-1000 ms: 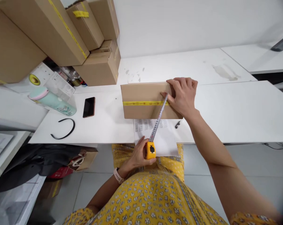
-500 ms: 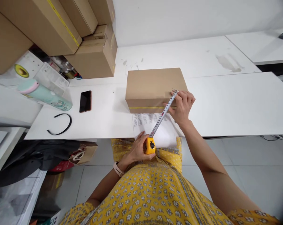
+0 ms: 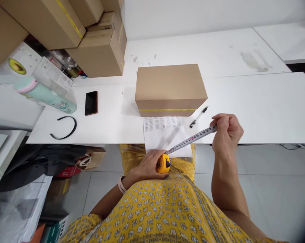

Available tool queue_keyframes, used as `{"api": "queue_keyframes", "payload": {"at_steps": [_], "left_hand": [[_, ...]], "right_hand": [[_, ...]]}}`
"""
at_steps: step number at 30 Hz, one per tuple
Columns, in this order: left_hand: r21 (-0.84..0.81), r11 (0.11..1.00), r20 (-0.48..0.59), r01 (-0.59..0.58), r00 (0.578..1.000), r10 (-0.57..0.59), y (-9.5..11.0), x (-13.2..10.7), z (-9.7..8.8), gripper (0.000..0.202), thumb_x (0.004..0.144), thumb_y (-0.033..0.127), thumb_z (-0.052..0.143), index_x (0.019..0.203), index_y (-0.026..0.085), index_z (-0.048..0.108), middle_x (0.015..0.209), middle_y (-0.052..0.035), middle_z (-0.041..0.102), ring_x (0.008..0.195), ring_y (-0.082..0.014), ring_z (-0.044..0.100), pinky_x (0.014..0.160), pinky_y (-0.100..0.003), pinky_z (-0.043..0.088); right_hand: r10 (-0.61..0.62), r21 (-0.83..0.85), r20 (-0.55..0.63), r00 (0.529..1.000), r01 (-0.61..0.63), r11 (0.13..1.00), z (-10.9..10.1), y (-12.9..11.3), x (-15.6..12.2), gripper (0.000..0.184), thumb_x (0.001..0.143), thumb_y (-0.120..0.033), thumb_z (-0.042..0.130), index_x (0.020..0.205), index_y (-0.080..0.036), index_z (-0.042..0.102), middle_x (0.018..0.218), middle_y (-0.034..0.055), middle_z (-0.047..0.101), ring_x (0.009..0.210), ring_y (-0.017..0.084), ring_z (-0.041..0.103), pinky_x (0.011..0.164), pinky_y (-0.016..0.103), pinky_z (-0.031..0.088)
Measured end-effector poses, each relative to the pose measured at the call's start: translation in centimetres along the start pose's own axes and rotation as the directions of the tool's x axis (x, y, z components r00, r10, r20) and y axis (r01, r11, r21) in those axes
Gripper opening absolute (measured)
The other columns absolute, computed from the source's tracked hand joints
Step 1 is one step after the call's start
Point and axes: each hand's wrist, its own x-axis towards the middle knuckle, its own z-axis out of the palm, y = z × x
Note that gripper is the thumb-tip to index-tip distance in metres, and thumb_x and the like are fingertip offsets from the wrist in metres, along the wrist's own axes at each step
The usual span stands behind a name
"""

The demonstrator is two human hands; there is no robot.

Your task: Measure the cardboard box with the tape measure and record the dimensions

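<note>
My left hand (image 3: 149,164) is wrapped round the yellow case of a tape measure (image 3: 164,163), low at the table's front edge. Its pale blade (image 3: 190,140) runs out up and to the right. My right hand (image 3: 227,130) is closed in a fist on the free end of the blade, whose tip is hidden in the fingers. Behind the blade sits a closed brown cardboard box (image 3: 170,84) with a yellow strip along its front. A printed sheet of paper (image 3: 164,138) lies partly under the box and overhangs the edge. Beside the box is a pen (image 3: 198,117).
On the left of the white table (image 3: 112,128) are a black headband (image 3: 74,130), a phone (image 3: 91,103) and a mint bottle (image 3: 47,95) on its side. Stacked cardboard boxes (image 3: 96,54) stand at the back left. A paper bag (image 3: 95,158) is below the table.
My right hand has left the front of the box and swung right and toward me with the blade's end. The blade now lies flatter, and the pen has come into sight.
</note>
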Motion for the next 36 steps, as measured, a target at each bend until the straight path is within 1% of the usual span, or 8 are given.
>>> {"api": "queue_keyframes", "payload": {"at_steps": [4,8,10,13,16,23,29,36], "left_hand": [[-0.187,0.98,-0.084,0.063,0.993,-0.08,0.4,0.0,0.2,0.119,0.067,0.052,0.089,0.163,0.027,0.024,0.147,-0.0146,0.058,0.133,-0.0362,0.058,0.114,-0.055,0.047],[-0.27,0.963,-0.24,-0.004,0.969,-0.063,0.6,0.4,0.1,0.125,0.065,0.054,0.091,0.164,0.03,0.02,0.144,-0.014,0.059,0.13,-0.0367,0.06,0.111,-0.058,0.05],[-0.237,0.97,-0.33,-0.046,0.943,-0.036,0.5,0.5,-0.5,0.12,0.067,0.052,0.09,0.163,0.03,0.022,0.141,-0.0135,0.06,0.125,-0.0358,0.062,0.11,-0.058,0.051],[-0.123,0.991,-0.461,-0.046,0.887,-0.016,-0.2,0.9,-2.4,0.103,0.073,0.047,0.087,0.158,0.031,0.031,0.141,-0.0126,0.06,0.12,-0.0328,0.064,0.107,-0.054,0.053],[0.045,0.999,-0.588,0.031,0.809,0.002,-1.9,2.1,-4.8,0.079,0.079,0.035,0.082,0.148,0.03,0.045,0.143,-0.0112,0.06,0.126,-0.0324,0.061,0.11,-0.052,0.049],[0.271,0.958,-0.658,0.094,0.745,0.113,-5.0,4.2,-8.2,0.062,0.08,0.02,0.078,0.137,0.024,0.054,0.139,-0.0127,0.064,0.127,-0.0339,0.061,0.111,-0.052,0.046],[0.368,0.901,-0.705,-0.23,0.563,0.432,-0.1,5.3,-13.2,0.07,0.08,0.032,0.085,0.141,0.028,0.051,0.148,-0.0094,0.057,0.142,-0.0341,0.052,0.123,-0.055,0.036],[0.114,0.95,-0.649,-0.292,0.702,0.293,3.4,13.7,-19.9,0.056,0.074,0.033,0.087,0.124,0.026,0.065,0.15,-0.007,0.055,0.151,-0.0397,0.038,0.129,-0.061,0.021]], "right_hand": [[0.03,0.007,0.256,0.966,-0.033,0.999,1.7,0.9,-4.4,0.033,0.1,-0.051,0.057,0.086,-0.022,0.067,0.07,-0.001,0.062,0.061,0.013,0.055,0.058,0.027,0.044],[-0.113,-0.021,0.555,0.824,0.15,0.989,3.9,1.2,-8.2,0.022,0.098,-0.041,0.059,0.093,-0.025,0.072,0.075,0.002,0.069,0.067,0.018,0.062,0.066,0.035,0.051],[-0.11,-0.093,0.493,0.863,0.178,0.98,4.3,2.1,-8.4,0.024,0.099,-0.043,0.056,0.098,-0.026,0.073,0.077,0.0029,0.07,0.068,0.02,0.062,0.067,0.037,0.051],[0.033,-0.282,0.138,0.99,0.007,0.959,3.8,5.0,-5.7,0.032,0.101,-0.047,0.049,0.098,-0.023,0.069,0.084,0.0042,0.07,0.071,0.019,0.061,0.071,0.037,0.051],[0.143,-0.457,-0.106,0.984,-0.175,0.872,3.0,8.6,-1.7,0.034,0.096,-0.051,0.052,0.103,-0.021,0.065,0.08,0.0032,0.065,0.07,0.02,0.058,0.075,0.038,0.049],[0.153,-0.726,0.002,0.988,-0.104,0.679,3.6,12.3,1.8,0.051,0.09,-0.055,0.055,0.122,-0.017,0.061,0.089,0.0111,0.068,0.094,0.035,0.061,0.09,0.054,0.045],[0.123,-0.748,0.045,0.991,-0.048,0.662,3.7,12.9,1.3,0.042,0.088,-0.03,0.047,0.124,-0.014,0.061,0.094,0.0144,0.069,0.097,0.034,0.062,0.094,0.054,0.044],[0.163,-0.786,0.118,0.98,-0.008,0.618,3.0,13.4,2.4,0.046,0.086,-0.02,0.045,0.128,-0.011,0.063,0.099,0.0182,0.07,0.089,0.032,0.063,0.084,0.047,0.047]]}}
